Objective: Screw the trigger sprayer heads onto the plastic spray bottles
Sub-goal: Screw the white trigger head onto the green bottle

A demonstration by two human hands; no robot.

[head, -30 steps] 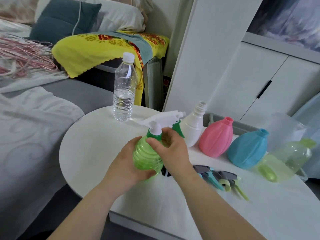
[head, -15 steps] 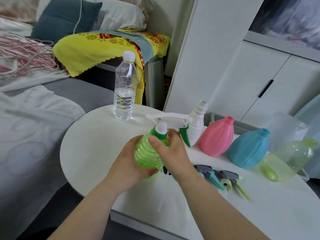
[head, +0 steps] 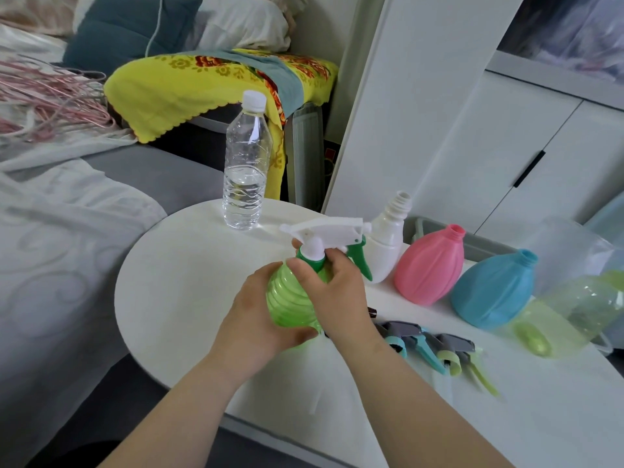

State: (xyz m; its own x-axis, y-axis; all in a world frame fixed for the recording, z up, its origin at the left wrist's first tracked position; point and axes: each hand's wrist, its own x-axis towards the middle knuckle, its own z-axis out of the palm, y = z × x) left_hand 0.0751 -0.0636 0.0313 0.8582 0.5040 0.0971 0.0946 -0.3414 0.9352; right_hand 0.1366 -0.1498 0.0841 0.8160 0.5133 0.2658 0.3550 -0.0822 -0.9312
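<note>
Sprayer head point(head: 326, 229) | levelled | right hand point(head: 341, 298) pinches collar point(head: 314, 264) | left hand point(head: 256, 319) grips bottle point(head: 290, 298)

Bare left hand point(head: 260, 315) and bare right hand point(head: 341, 298). Left forearm point(head: 189, 410) and right forearm point(head: 415, 410) uncovered down to the frame's bottom edge. Thumbnail on the right hand short and plain.

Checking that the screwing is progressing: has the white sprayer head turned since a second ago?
Yes. The sprayer head has turned; its nozzle, earlier short of the white bottle, now overlaps it in view.
</note>
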